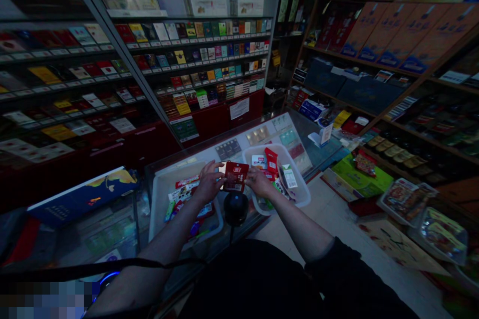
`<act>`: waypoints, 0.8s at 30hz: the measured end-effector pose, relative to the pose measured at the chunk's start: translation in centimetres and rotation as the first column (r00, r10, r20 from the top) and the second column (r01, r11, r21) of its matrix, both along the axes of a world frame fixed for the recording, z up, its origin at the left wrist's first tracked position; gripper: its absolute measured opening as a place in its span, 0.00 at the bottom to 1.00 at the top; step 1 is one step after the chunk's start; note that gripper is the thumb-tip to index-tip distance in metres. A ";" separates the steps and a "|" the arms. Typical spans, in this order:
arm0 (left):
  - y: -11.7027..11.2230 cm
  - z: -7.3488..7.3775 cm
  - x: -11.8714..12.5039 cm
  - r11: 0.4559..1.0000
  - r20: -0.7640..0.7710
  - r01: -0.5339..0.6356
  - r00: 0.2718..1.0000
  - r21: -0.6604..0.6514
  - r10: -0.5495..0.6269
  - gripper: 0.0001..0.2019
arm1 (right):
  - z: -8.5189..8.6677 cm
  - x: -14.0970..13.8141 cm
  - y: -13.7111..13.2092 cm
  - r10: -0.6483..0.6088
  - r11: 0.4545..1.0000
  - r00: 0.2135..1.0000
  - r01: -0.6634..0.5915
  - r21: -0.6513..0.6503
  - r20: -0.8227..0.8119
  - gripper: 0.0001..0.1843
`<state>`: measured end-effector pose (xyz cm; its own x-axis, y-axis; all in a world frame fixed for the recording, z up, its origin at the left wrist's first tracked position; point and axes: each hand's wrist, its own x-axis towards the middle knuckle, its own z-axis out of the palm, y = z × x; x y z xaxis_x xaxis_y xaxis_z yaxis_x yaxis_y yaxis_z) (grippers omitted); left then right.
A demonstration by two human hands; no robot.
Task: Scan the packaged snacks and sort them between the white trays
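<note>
A red snack packet point(236, 176) is stretched between my two hands, above a round black device point(235, 208) on the glass counter. My left hand point(208, 182) pinches its left end, beside a bright patch, and my right hand point(259, 182) grips the right end. Under my left forearm stands a white plastic bin point(155, 194) holding several colourful snack packets. Below my right hand, a second white bin point(305, 194) contains red packets point(271, 159), a white-and-green carton point(289, 176) and other goods.
Cigarette packs fill the shelves point(202, 30) behind the glass counter point(194, 154). A blue box point(86, 198) lies at the left. To the right are a green box point(355, 174), clear food tubs point(443, 232) and shelves of boxed goods point(396, 35).
</note>
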<state>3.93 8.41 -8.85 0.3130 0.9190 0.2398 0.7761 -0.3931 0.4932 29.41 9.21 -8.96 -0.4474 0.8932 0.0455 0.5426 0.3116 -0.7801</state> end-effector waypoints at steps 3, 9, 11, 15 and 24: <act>0.2 0.6 0.3 1.000 -0.031 0.015 0.999 0.006 -0.015 0.08 | 0.3 0.0 -0.1 -0.044 0.998 0.994 0.038 -0.054 -0.104 0.12; 0.5 1.1 0.8 0.998 -0.018 0.055 0.998 -0.032 -0.056 0.07 | 0.3 0.0 0.0 -0.148 0.982 0.924 0.096 -0.162 -0.351 0.15; 0.5 0.9 0.7 0.995 0.030 0.061 0.998 -0.081 -0.059 0.07 | -0.1 0.1 0.2 -0.179 0.973 0.891 0.098 -0.209 -0.418 0.15; 0.1 0.4 0.2 0.976 0.105 0.094 0.992 -0.197 -0.074 0.13 | -1.2 0.6 0.4 -0.323 0.917 0.838 0.163 -0.364 -0.440 0.17; 0.4 -0.3 0.7 0.988 0.138 0.061 0.990 -0.139 -0.042 0.10 | -1.0 1.2 0.4 -0.441 0.866 0.764 0.226 -0.445 -0.471 0.23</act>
<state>4.60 8.76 -9.10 0.3350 0.9301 0.1503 0.6795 -0.3490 0.6453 30.57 9.58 -9.99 -0.1124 0.9819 -0.1521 0.0131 -0.1516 -0.9884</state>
